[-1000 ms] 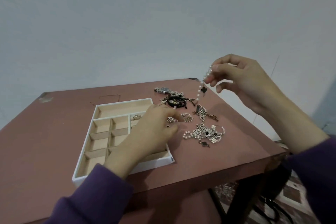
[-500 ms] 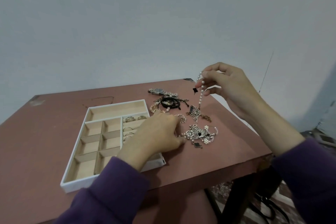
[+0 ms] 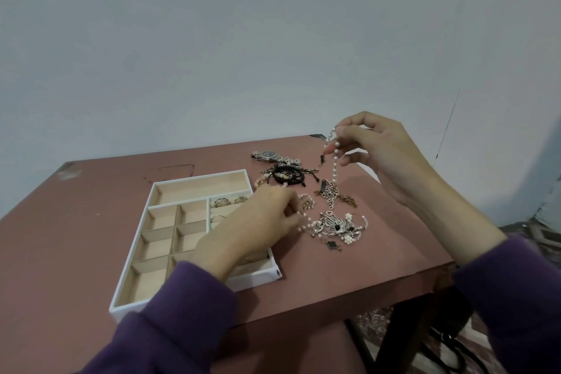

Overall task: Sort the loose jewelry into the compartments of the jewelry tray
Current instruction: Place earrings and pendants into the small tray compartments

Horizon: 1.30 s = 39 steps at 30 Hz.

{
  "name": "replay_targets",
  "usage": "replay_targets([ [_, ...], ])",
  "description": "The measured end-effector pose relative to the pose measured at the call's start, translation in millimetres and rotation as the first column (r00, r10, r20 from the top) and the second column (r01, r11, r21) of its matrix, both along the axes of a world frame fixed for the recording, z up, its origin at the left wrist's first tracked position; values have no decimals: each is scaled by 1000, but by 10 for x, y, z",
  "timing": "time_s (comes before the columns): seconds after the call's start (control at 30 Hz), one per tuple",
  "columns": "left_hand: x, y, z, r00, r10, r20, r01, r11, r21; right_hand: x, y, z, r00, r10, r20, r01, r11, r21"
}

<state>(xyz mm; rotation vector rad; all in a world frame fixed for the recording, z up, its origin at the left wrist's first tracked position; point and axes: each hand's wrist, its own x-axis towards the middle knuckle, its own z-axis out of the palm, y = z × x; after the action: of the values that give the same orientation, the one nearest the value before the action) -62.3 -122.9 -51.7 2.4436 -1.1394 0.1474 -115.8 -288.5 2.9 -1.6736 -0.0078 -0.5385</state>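
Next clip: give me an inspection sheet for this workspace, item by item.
Surface: reddish-brown table, scuffed at its far left corner.
Job's things: white jewelry tray; rings in a right-side compartment, the other visible compartments hold nothing. Right of the tray lie a tangled pile, chain, black bracelet and watch.
Clutter: nothing seen.
Hands: right hand pinches a pearl strand that hangs toward the chain. Left hand is over the tray's right edge, fingertips at the pile's pearls; grip unclear.
Cables: dark loops under the table, kind unclear.
Surroundings: plain pale wall.
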Motion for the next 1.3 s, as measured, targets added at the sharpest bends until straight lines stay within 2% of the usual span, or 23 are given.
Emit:
replay_targets([
  [0.13,10,103,186,996,22,-87,-43,969,-242,18,46,9,1000,6,6,-7,1000,30],
  [0.27,-11,255,469,981,-4,-196,-88,884,-458,53,124,57,999,24,32,-27,996,80],
  [0.47,-40,653,916,985,90,-147,-161,781,-603,158,396,142,993,93,73,-102,985,140],
  [0.67,20,1102,1037,970,198,-140,-241,744,-623,311,813,168,973,222,64,-229,964,139],
  [0.9,188,1449,734,935,313,-165,-352,787,-506,533,1293,68,958,288,6,-286,949,132],
  [1.3,384,1643,120,901,354,-253,-430,811,-396,694,1580,45,937,346,-48,-343,937,66],
])
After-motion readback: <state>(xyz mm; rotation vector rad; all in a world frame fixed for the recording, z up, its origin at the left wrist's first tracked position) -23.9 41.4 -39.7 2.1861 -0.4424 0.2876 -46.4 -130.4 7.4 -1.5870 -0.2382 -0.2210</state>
